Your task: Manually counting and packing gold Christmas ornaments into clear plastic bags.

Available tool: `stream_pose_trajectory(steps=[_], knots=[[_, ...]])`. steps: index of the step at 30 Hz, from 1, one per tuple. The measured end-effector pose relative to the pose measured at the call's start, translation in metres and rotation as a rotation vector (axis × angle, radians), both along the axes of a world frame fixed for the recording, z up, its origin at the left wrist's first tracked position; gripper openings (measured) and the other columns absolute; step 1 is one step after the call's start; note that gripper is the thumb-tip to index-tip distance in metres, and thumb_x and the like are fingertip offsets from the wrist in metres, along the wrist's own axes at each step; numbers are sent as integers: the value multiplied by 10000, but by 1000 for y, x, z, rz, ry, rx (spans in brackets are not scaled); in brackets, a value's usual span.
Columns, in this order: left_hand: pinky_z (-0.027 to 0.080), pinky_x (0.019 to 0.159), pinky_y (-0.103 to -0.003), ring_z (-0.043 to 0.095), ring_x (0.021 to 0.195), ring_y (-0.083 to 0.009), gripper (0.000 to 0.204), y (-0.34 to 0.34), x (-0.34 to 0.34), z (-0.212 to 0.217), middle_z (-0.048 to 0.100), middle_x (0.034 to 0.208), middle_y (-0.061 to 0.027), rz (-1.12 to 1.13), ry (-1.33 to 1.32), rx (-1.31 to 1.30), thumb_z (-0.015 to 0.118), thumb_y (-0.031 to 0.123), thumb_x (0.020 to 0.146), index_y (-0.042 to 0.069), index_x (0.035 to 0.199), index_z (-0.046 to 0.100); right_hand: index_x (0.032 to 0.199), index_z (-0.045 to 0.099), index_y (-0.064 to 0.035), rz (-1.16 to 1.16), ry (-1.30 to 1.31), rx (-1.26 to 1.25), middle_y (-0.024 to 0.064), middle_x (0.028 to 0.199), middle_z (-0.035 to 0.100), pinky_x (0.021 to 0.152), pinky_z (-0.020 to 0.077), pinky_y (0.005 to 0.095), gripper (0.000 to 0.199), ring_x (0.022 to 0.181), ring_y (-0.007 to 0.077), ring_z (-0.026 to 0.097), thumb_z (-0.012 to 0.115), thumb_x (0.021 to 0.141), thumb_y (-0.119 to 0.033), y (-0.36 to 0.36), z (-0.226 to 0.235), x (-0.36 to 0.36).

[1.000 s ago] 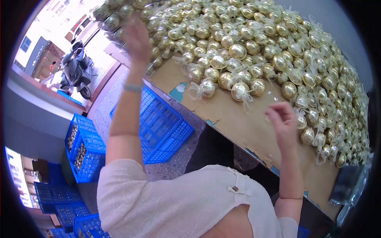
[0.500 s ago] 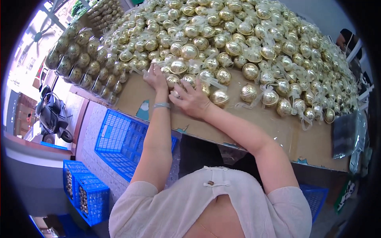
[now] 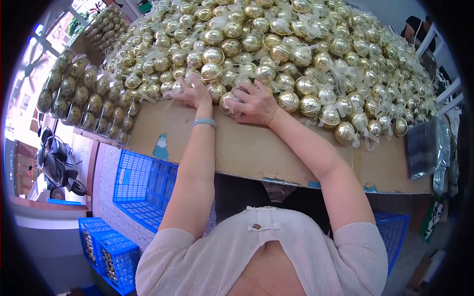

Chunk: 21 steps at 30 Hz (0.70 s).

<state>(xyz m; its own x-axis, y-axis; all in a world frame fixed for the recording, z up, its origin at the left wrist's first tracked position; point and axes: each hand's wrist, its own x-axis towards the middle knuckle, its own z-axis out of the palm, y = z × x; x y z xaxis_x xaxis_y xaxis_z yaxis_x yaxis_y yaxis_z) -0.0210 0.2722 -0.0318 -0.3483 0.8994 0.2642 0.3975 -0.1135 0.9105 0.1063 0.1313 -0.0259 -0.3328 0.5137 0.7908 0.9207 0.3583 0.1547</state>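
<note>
While a second ago the arms were flung wide apart, the left hand high at the far left edge of the heap and the right hand hovering open-fingered off to the right, both are now lying together at the near edge of the great pile of gold ornament balls (image 3: 296, 54), which is covering most of the cardboard sheet (image 3: 256, 148) and spreading away toward the top and right; half a second ago the hands had already met there, and since then they are merely settling, so the change is reading as reaching giving way to close work on a few balls at the front of the mound; the blue crates (image 3: 143, 185) are standing below the sheet's edge on the left, and a scooter (image 3: 57, 167) is parked farther left beyond them; the left hand (image 3: 193, 93), with a pale bracelet (image 3: 204, 122) at its wrist, is resting palm down with fingers curled onto the wrapped balls just beside it, though whether it is actually pinching one I cannot tell; the right hand (image 3: 255, 104) is lying just beside it, fingers bent over the front row and the thumb pressing against one gold ball (image 3: 228, 102), which is sitting at the heap's near edge between the two hands.
</note>
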Motion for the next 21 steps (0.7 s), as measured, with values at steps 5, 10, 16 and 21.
stream_pose_trajectory(steps=[5,10,16,21], knots=[[118,1047,-513,115,1288,-463,641,5,8,-10,-18,1411,-321,8,94,22,427,536,835,221,1382,313,1027,556,-190,-39,31,-88,89,1162,519,916,363,446,438,1116,262,471,694,632,-318,-20,7,8],[96,1043,-535,51,1300,-484,640,12,-17,-8,-53,1406,-340,-50,136,-49,394,533,860,210,1398,268,1108,541,-161,-97,146,-255,122,1243,465,987,296,444,483,1209,280,397,684,662,-282,-128,37,-23],[55,1052,-537,-67,1334,-430,658,-55,-18,30,35,1443,-285,-243,259,137,406,517,859,153,1394,280,1214,524,-233,-635,131,-131,118,1313,392,990,258,472,625,1208,341,365,733,628,-286,-240,33,52],[11,1052,-572,97,1350,-371,622,-144,5,20,180,1458,-153,-1078,734,1002,655,323,732,271,1312,436,1196,536,-259,-559,51,-129,110,1297,406,940,285,514,635,1177,343,387,748,602,-335,-231,16,97]])
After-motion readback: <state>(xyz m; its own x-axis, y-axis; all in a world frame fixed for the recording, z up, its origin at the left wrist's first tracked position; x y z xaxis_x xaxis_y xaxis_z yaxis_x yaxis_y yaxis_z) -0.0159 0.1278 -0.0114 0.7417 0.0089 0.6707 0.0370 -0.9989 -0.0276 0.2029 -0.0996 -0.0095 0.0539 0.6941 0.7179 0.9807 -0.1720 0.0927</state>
